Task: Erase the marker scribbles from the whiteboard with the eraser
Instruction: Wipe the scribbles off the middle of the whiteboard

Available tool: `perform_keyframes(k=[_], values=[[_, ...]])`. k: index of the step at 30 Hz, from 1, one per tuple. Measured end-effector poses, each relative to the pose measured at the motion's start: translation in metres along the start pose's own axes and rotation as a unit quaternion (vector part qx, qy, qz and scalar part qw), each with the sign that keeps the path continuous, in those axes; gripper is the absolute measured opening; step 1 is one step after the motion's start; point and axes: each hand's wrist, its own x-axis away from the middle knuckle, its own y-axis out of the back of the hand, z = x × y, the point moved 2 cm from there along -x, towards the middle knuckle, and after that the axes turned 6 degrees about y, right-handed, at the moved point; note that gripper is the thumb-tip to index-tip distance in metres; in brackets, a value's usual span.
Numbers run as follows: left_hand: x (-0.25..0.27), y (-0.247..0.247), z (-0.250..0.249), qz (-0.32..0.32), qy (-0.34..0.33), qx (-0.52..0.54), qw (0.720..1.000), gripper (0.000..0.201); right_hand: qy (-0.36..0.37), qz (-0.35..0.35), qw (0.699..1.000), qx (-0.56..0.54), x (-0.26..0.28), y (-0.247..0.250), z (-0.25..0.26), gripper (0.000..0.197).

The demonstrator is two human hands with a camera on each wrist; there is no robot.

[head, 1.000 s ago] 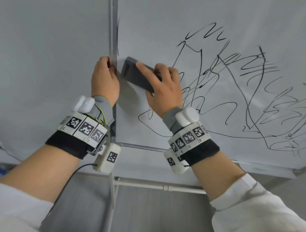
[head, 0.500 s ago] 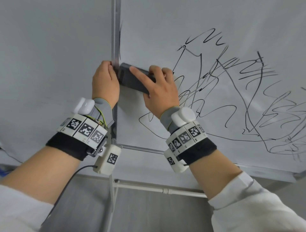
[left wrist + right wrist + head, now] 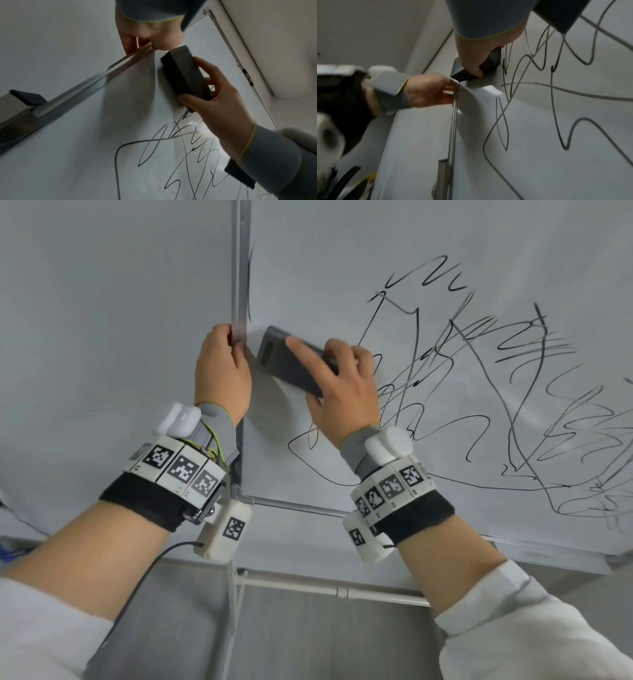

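A white whiteboard (image 3: 342,261) fills the head view, covered at the right with black marker scribbles (image 3: 507,392). My right hand (image 3: 342,392) grips a dark grey eraser (image 3: 291,364) and holds it flat against the board's left part, just right of the metal frame (image 3: 239,285). The eraser (image 3: 185,74) shows lengthwise in the left wrist view, with fingers (image 3: 204,65) on its back and the thumb below. My left hand (image 3: 219,364) grips the board's left frame edge, its fingers curled round the rail (image 3: 106,73). The scribbles (image 3: 556,94) start right beside the eraser (image 3: 488,65).
The board's bottom frame rail (image 3: 301,506) runs below my wrists, with a white stand crossbar (image 3: 335,590) under it. A grey wall (image 3: 102,302) lies left of the board. A dark cable (image 3: 150,563) hangs from the left wrist device.
The eraser slid left against the frame half a second ago, then came back slightly right and down. My left hand has kept its hold on the frame.
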Motion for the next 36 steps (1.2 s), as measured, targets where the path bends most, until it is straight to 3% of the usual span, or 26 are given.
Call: perform_keyframes(k=[4, 11, 20, 28, 36], values=[[0.004, -0.005, 0.002, 0.009, 0.017, 0.020, 1.000, 0.025, 0.000, -0.009, 1.000, 0.008, 0.002, 0.002, -0.009, 0.066], [0.009, -0.009, 0.006, 0.013, 0.016, 0.008, 1.000, 0.028, 0.009, 0.054, 0.998, 0.007, 0.073, -0.022, -0.005, 0.072], [0.018, -0.014, 0.010, 0.004, 0.031, 0.019, 0.999, 0.030, 0.005, 0.004, 1.000, 0.014, 0.049, -0.006, -0.015, 0.069], [0.024, -0.020, 0.024, 0.001, 0.033, 0.021, 0.999, 0.031, 0.028, 0.056, 0.998, 0.015, 0.092, -0.029, -0.008, 0.075], [0.033, -0.028, 0.033, -0.005, 0.035, 0.049, 0.998, 0.039, 0.015, -0.007, 1.000, 0.005, 0.061, -0.012, -0.016, 0.067]])
